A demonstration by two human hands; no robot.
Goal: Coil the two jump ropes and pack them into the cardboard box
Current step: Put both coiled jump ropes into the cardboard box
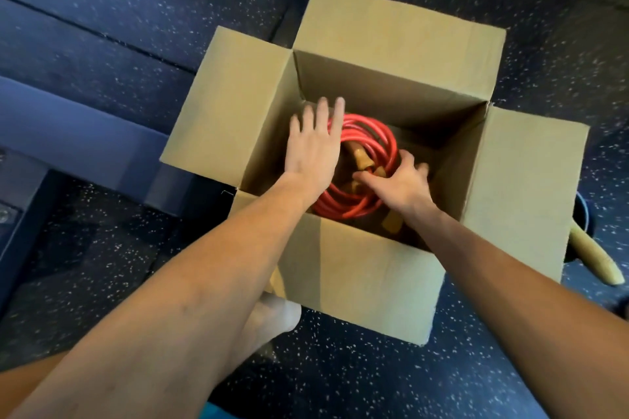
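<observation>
— Where's the rope?

— The red jump rope [371, 143] lies coiled in loops at the bottom of the cardboard box [371, 269], towards the left half of the floor. Its wooden handles [362, 160] sit inside the ring, near the middle of the coil.

— And your hands?

— Both are down inside the box. My left hand [315, 146] is flat and spread, fingers straight and a little apart, palm down over the left edge of the coil. It grips nothing; whether the palm actually presses the rope or hovers just above it, I can't tell. My right hand [400, 185] is on the right side of the coil, fingers [420, 167] curled over the loops where one handle meets them, thumb pointing left across the ring. It looks closed on the rope there.

— A second rope?

— Another wooden piece [391, 221] shows under my right wrist, against the near wall. I can't say which rope it belongs to.

— Around the box?

— All four flaps stand open. It sits on dark speckled flooring [510, 378]. A pale wooden handle [594, 257] lies outside, just beside the right flap. My bare foot [272, 316] rests against the box's near left corner.
</observation>
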